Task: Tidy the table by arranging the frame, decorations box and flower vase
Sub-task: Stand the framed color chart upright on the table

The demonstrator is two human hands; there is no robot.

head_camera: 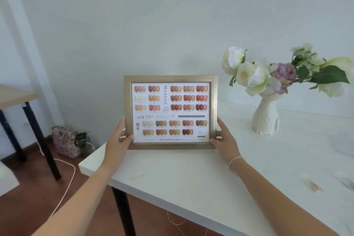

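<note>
A gold-edged frame showing rows of nail colour samples stands upright on the white table, near its back left corner. My left hand grips the frame's lower left side and my right hand grips its lower right side. To the right, a white textured flower vase holds white and purple flowers. No decorations box is in view.
The white wall rises just behind the frame and vase. Small blurred items lie at the table's right edge. Left of the table stand a wooden desk with black legs, a floral bag and a cord on the floor.
</note>
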